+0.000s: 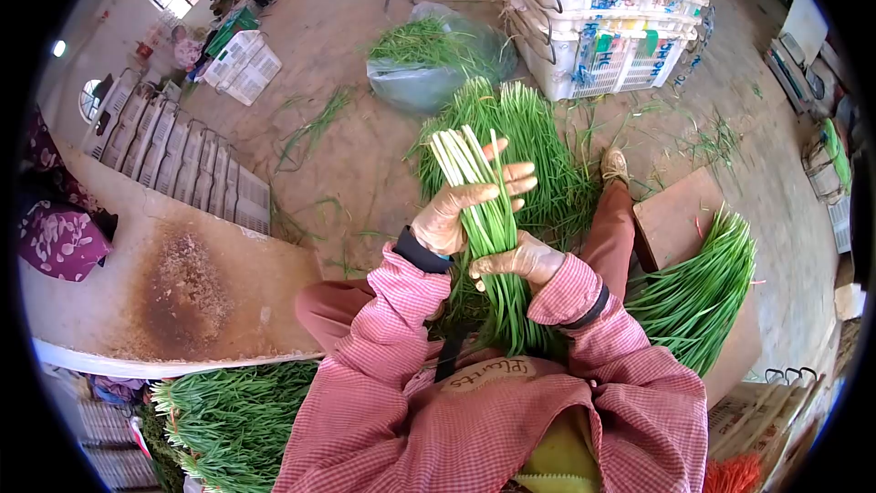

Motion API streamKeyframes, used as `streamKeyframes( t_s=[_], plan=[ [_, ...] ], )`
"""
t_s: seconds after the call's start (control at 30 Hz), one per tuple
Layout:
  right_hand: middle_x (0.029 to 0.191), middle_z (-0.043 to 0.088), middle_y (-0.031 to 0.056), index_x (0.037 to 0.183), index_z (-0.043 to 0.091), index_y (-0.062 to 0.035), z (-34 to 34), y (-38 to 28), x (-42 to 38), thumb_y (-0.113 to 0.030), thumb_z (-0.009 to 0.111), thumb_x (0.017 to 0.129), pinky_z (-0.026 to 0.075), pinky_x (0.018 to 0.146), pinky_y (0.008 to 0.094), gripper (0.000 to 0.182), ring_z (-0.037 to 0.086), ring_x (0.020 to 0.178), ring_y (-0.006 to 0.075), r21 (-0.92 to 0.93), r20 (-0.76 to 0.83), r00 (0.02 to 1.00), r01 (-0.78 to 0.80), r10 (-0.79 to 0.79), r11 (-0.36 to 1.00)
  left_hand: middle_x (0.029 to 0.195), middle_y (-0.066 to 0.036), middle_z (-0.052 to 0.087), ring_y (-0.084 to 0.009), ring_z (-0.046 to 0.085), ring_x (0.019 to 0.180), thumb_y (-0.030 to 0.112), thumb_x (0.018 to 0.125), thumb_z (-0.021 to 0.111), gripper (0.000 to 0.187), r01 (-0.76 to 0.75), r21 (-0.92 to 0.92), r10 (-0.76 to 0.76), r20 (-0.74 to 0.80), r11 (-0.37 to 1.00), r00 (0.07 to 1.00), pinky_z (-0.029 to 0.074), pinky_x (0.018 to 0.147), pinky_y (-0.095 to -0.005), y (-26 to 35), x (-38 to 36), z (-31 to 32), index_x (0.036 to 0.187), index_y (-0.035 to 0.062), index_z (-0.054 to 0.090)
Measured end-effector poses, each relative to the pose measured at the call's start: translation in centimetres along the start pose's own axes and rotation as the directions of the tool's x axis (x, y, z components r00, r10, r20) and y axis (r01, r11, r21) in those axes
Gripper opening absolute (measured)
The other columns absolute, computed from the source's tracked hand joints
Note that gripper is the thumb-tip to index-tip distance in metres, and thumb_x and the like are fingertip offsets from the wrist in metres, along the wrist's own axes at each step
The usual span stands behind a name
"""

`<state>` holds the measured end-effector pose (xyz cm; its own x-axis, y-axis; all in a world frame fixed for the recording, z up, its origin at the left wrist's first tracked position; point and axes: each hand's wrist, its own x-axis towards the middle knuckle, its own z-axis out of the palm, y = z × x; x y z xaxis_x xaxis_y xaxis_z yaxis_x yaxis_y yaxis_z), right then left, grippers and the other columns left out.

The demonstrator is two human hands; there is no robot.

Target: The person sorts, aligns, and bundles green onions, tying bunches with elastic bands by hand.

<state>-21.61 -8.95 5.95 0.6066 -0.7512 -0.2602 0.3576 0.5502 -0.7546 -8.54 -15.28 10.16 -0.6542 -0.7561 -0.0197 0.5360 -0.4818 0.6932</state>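
Note:
A bunch of green chives [493,224] with pale cut ends rises in front of my chest, slightly tilted. My left hand [447,212], in a thin glove, holds its upper part: the thumb lies across the front and the fingers come out behind, partly stretched. Lower down, my gloved right hand [527,261] is closed round the stems, and the leaves hang toward my lap. Just beyond my hands a large pile of chives [547,151] lies on the floor. To my right, another bundle of chives [698,297] rests on a brown board [680,215].
Stacked white crates [607,50] stand ahead, beside a plastic bag [415,82] of loose greens. A stained tabletop [265,274] is on my left, with nested crates [192,160] behind it. More chives [237,420] lie at lower left; red ties [733,472] are at lower right.

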Motion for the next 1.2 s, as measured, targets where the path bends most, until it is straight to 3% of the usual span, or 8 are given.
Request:
streamKeyframes(
  t_s=[0.2,0.43,0.63,0.73,0.83,0.9,1.07,1.2],
  plan=[
    [0.102,0.055,0.0059,0.12,0.037,0.0011,2.2,1.6,-0.3,-0.008,0.074,0.066,0.041,0.084,0.0255,0.067,0.051,0.095,0.0143,-0.404,-0.379,0.637,0.539,-0.672,0.739,0.089,-0.012,0.062,-0.0221,0.063,0.076,0.005,0.075,0.064,0.042,-0.164,0.062,0.173,-0.206,0.985,0.963,0.053,0.067,-0.029,-1.3,1.2,-0.8,0.115,0.0025,0.048],
    [0.082,0.057,0.0033,0.112,0.044,-0.001,-0.3,1.0,-1.6,0.001,0.057,0.074,0.044,0.055,0.0223,0.04,0.05,0.062,0.0096,-0.287,-0.387,0.792,0.384,-0.473,0.878,0.12,-0.014,0.048,-0.0254,0.045,0.111,0.034,0.089,0.043,0.047,-0.447,0.239,0.466,-0.026,0.862,0.885,0.034,0.096,-0.0386,1.8,4.4,0.3,0.124,0.0028,0.039],
    [0.079,0.056,0.0039,0.109,0.046,0.0006,-1.7,-0.4,-3.5,0.003,0.058,0.074,0.044,0.055,0.0235,0.037,0.051,0.062,0.0106,-0.189,-0.383,0.816,0.389,-0.432,0.902,0.099,-0.008,0.061,-0.0095,0.057,0.078,0.013,0.086,0.051,0.023,-0.302,0.803,0.499,0.007,0.514,0.867,0.047,0.066,-0.0211,2.9,5.1,-0.6,0.106,0.0021,0.057],
    [0.087,0.057,0.005,0.107,0.05,0.0022,-3.2,-0.7,-4.5,0.0,0.065,0.072,0.048,0.056,0.0248,0.038,0.055,0.069,0.0128,-0.011,-0.303,0.91,0.293,-0.283,0.956,0.078,-0.006,0.062,-0.0057,0.048,0.049,0.002,0.081,0.054,0.014,-0.301,0.851,0.767,-0.168,0.43,0.619,0.042,0.048,-0.017,4.0,6.7,-0.3,0.094,0.0005,0.06],
    [0.083,0.057,0.0045,0.106,0.05,0.0017,-3.8,-1.2,-5.1,0.0,0.066,0.071,0.048,0.056,0.0254,0.038,0.055,0.069,0.0131,-0.071,-0.418,0.843,0.342,-0.339,0.937,0.073,-0.003,0.062,-0.0052,0.051,0.051,0.02,0.08,0.061,0.014,0.017,0.838,0.532,-0.362,0.546,0.765,0.041,0.045,-0.0176,2.5,4.7,4.4,0.084,0.0069,0.061],
    [0.086,0.057,0.0042,0.113,0.046,0.002,-4.0,-1.9,-5.8,0.003,0.064,0.071,0.047,0.06,0.0235,0.046,0.054,0.07,0.0117,-0.026,-0.401,0.866,0.314,-0.297,0.949,0.07,-0.004,0.061,-0.0077,0.054,0.057,0.024,0.077,0.065,0.019,0.186,0.943,0.317,-0.273,0.278,0.908,0.043,0.046,-0.0194,0.0,4.1,4.6,0.081,0.0062,0.061],
    [0.087,0.056,0.007,0.11,0.044,0.0032,-5.0,-2.1,-6.0,0.004,0.065,0.071,0.048,0.058,0.0251,0.044,0.055,0.066,0.0141,-0.082,-0.443,0.853,0.266,-0.274,0.96,0.065,-0.004,0.062,-0.008,0.055,0.049,0.017,0.079,0.063,0.016,0.26,0.676,-0.107,-0.26,0.69,0.96,0.039,0.044,-0.0172,-0.4,4.9,3.2,0.084,0.0019,0.061],
    [0.086,0.056,0.0066,0.107,0.048,0.0019,-5.8,-2.4,-6.3,0.004,0.067,0.069,0.049,0.057,0.0277,0.043,0.055,0.068,0.0156,0.022,-0.322,0.927,0.21,-0.192,0.978,0.065,-0.005,0.061,-0.0082,0.055,0.051,0.016,0.081,0.06,0.015,0.286,0.739,-0.209,-0.199,0.61,0.958,0.041,0.047,-0.0171,0.7,5.2,3.0,0.082,0.0009,0.061]
  ],
)
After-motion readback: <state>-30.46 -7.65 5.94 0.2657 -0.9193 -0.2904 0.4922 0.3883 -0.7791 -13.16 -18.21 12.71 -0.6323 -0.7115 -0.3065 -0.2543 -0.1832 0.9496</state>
